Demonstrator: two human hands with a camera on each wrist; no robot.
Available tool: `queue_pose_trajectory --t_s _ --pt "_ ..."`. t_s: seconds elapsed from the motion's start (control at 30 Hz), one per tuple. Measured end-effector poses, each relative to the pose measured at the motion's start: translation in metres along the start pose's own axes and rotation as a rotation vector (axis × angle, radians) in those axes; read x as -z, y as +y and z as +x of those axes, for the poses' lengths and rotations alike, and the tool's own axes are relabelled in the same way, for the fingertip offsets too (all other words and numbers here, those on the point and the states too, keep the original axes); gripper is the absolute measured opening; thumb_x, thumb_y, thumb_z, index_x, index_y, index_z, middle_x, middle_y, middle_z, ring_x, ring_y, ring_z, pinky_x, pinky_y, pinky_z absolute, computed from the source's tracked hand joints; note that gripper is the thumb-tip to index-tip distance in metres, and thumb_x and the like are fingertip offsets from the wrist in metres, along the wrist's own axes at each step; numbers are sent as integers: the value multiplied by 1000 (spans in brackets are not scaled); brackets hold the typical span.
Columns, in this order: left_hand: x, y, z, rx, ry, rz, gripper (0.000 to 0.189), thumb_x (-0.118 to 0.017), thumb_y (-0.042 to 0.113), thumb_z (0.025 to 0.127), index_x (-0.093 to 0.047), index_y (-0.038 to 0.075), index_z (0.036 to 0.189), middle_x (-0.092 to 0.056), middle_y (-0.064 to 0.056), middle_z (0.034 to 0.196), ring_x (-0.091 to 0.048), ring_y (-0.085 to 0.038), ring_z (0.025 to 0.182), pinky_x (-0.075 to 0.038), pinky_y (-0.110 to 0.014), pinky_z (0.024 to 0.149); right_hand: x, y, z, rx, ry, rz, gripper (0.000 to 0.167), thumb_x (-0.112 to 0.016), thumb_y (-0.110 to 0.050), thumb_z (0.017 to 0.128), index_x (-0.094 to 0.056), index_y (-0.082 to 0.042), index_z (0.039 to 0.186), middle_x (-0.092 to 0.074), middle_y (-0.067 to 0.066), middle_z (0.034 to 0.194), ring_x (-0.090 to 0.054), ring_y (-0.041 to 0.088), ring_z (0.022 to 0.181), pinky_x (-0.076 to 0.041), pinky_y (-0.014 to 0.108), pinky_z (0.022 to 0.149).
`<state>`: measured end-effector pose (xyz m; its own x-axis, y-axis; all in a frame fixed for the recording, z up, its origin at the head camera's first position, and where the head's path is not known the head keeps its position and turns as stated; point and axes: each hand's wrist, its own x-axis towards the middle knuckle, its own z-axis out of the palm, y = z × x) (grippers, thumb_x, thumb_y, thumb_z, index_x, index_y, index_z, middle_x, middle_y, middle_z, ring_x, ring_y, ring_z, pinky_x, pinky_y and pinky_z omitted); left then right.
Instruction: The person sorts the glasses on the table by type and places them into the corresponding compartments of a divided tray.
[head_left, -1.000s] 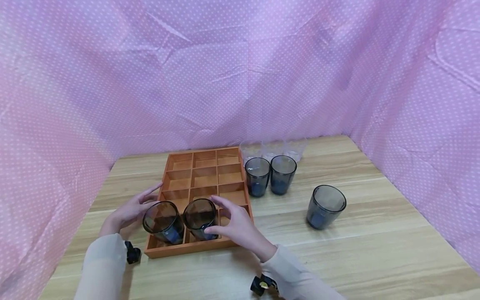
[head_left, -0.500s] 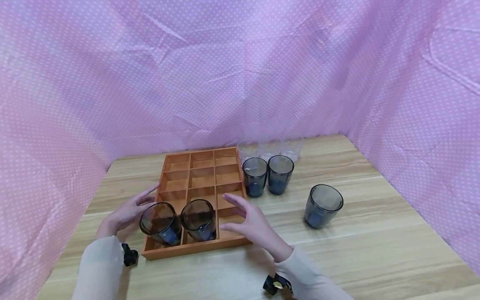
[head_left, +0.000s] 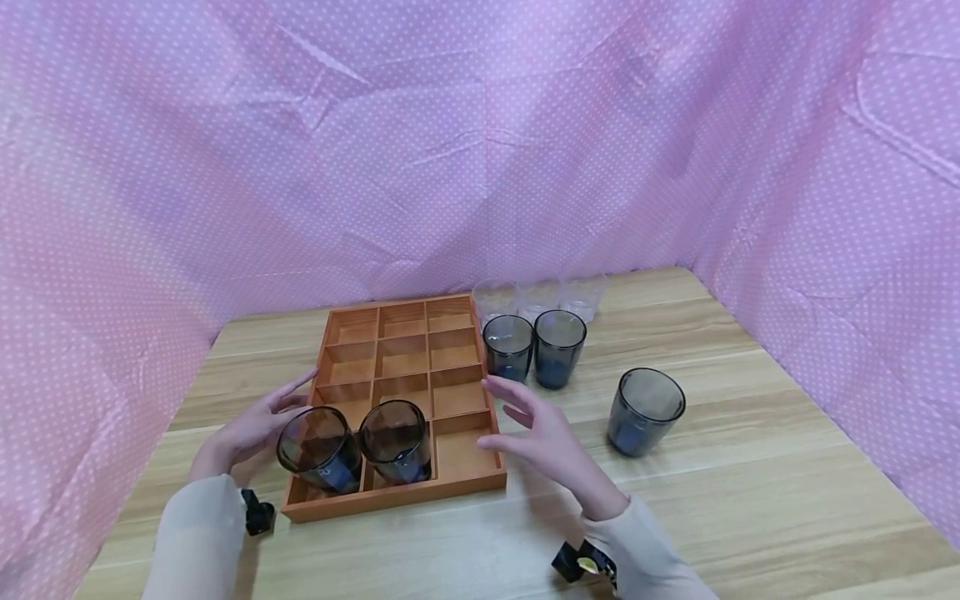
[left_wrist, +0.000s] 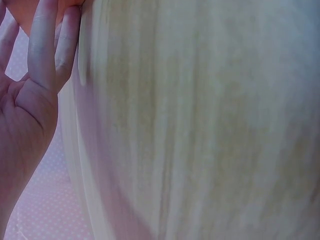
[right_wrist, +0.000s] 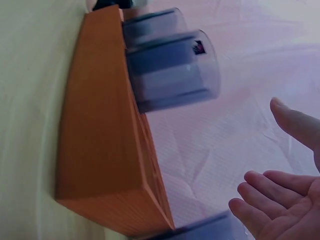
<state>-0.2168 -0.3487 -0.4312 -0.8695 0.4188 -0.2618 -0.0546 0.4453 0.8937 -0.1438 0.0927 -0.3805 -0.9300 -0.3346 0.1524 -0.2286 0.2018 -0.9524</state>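
Two dark tinted glasses stand in the front row of a wooden compartment tray (head_left: pixel 405 497): a left glass (head_left: pixel 321 450) in the left front compartment, a middle glass (head_left: pixel 397 442) in the one beside it. My left hand (head_left: pixel 251 429) rests at the tray's left side, close to the left glass, its fingers fairly straight. In the left wrist view, the left fingers (left_wrist: pixel 42 50) touch the tray's side. Over the tray's right front edge, my right hand (head_left: pixel 543 437) holds nothing, with thumb and fingers spread. The right wrist view shows that right hand (right_wrist: pixel 280 200) apart from the glasses.
Two more dark glasses, one (head_left: pixel 508 346) against the tray's right side and another (head_left: pixel 558 348) next to it, stand before several clear glasses (head_left: pixel 538 298). A single dark glass (head_left: pixel 645 412) stands farther right on the wooden table (head_left: pixel 750 467). Pink dotted cloth (head_left: pixel 480 150) hangs behind.
My right hand has let go of the middle glass and moved right, to the tray's right edge. The left hand has stayed by the tray's left side.
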Motion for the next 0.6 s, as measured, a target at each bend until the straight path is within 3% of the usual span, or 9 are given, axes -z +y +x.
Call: queue_pose_trajectory --t_s 0.17,0.23,0.4,0.6 --pt "0 0 0 8 -4 -16 71 -47 25 103 -1 23 157 -11 -40 151 -46 -39 127 -48 -30 90 12 0 -4 26 25 12 73 -80 -6 76 -46 -1 141 -51 16 144 -45 30 136 -39 42 107" --pt "0 0 0 10 -5 -11 71 -47 25 103 -1 24 157 -11 -39 151 -42 -40 129 -47 -29 90 17 1 -5 32 25 10 73 -79 -4 77 -45 0 141 -51 16 144 -45 30 136 -39 40 107" --pt "0 0 0 13 -2 -7 70 -46 24 103 -1 24 157 -13 -38 151 -37 -41 132 -47 -25 87 28 2 -10 27 29 -25 71 -79 -9 79 -46 -2 141 -53 15 143 -47 30 134 -39 37 107" --pt "1 0 0 15 -2 -6 70 -47 26 103 -2 26 157 -12 -39 152 -42 -33 129 -47 -24 85 42 -2 -16 21 52 -78 73 -80 -12 77 -46 -6 142 -53 10 143 -48 27 133 -41 33 105"
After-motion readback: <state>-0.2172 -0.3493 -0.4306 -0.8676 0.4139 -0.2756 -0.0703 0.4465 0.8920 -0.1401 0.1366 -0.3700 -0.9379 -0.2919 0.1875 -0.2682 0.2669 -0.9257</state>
